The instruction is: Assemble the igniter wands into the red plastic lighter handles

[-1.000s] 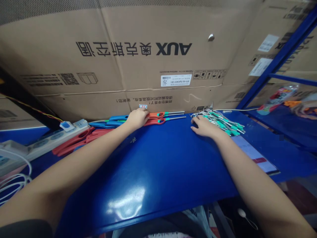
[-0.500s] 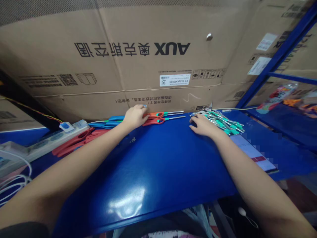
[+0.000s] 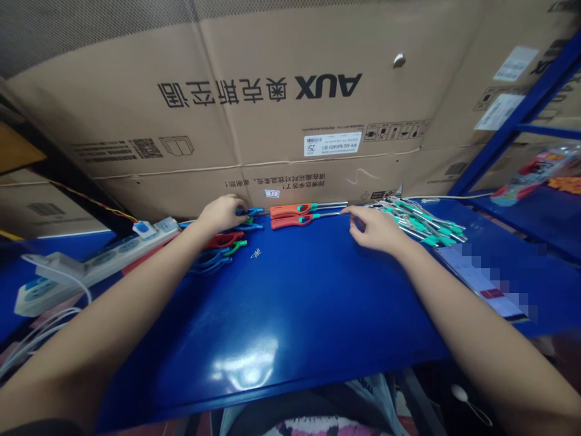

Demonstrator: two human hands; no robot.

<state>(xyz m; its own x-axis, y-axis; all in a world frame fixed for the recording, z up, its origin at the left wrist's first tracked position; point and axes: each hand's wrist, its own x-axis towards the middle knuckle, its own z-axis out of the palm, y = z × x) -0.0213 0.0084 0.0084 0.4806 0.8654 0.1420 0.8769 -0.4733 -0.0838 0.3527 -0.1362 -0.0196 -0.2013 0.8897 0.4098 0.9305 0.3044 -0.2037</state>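
Observation:
My left hand (image 3: 221, 214) is at the back left of the blue table, its fingers curled over a blue lighter handle in a pile of handles. More blue lighter handles (image 3: 209, 261) and a red lighter handle (image 3: 223, 240) lie below it, partly hidden by my forearm. Side by side in the middle are two orange-red gas lighters (image 3: 285, 222) with green collars and metal rods pointing right. My right hand (image 3: 374, 227) has its index fingertip at the end of the nearer rod, thumb apart. Beside it lies a heap of metal lighter rods with green ends (image 3: 420, 221).
Behind the table stands a large cardboard sheet (image 3: 254, 133). A white power strip (image 3: 109, 257) with cables lies left. A phone-like screen (image 3: 483, 281) is at the right, under the rods' edge. A bottle (image 3: 535, 172) lies beyond a blue frame post (image 3: 503, 109).
My left hand has moved left, off the orange-red lighters and onto the blue handles. My right hand has shifted from the rod heap to the rod tip. The view has turned slightly left.

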